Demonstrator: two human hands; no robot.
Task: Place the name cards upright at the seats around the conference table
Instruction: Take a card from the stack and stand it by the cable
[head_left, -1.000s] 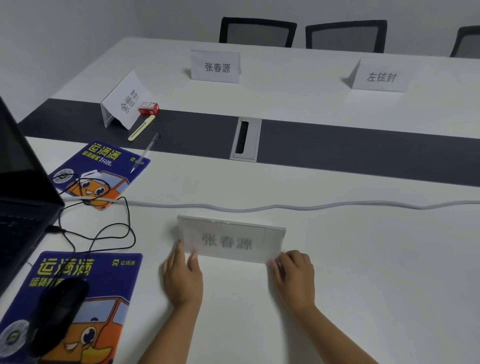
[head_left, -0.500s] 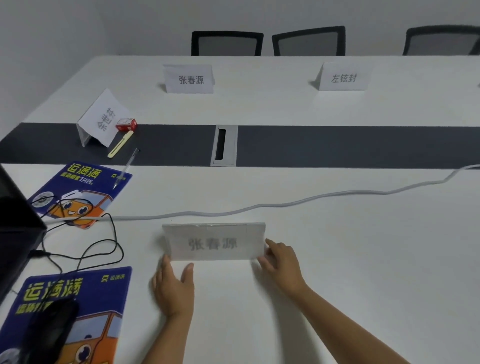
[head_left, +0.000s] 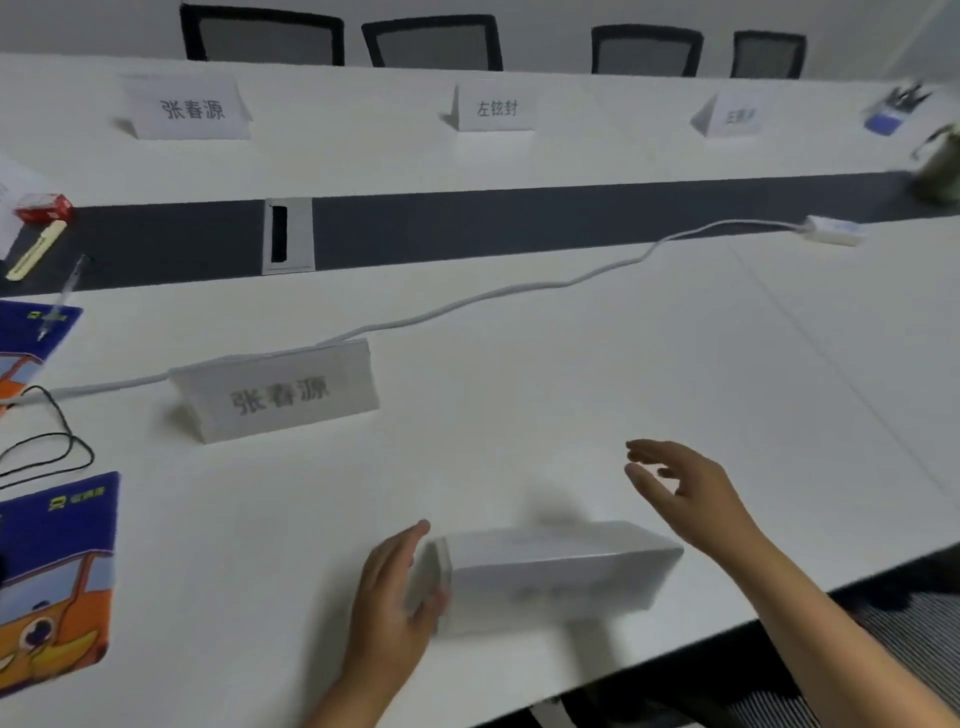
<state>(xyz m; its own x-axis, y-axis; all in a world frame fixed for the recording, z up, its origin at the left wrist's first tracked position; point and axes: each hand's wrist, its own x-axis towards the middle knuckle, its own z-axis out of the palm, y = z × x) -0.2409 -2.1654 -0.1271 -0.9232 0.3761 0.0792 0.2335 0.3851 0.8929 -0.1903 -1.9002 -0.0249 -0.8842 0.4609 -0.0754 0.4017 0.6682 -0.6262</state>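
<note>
While my left hand (head_left: 397, 592) gripped the left end of a blurred name card (head_left: 550, 571) close to the near edge of the table (head_left: 597, 364), thumb on the near face and fingers round the end, my right hand (head_left: 680, 493) hung just above the tabletop beyond the card's right end, fingers spread and loose, grasping nothing. I couldn't read the print on that card; motion blur. A second name card (head_left: 275, 395) stood upright as a tent further in, toward the left, its back against a white cable (head_left: 498, 296) that ran across the table to a white adapter (head_left: 831, 231) near the right edge. Along the far edge I saw three more cards upright: a left far card (head_left: 189, 109), a middle far card (head_left: 493, 109), a right far card (head_left: 732, 115), each in front of black chairs (head_left: 431, 44). A dark strip (head_left: 519, 218) ran down the table's middle with a cable port (head_left: 287, 235) set in it. At the left edge: two blue mouse pads (head_left: 57, 577), a pen (head_left: 60, 299), a red box (head_left: 44, 208), a black wire (head_left: 47, 441). Far right corner held a blue holder (head_left: 891, 111), blurred.
</note>
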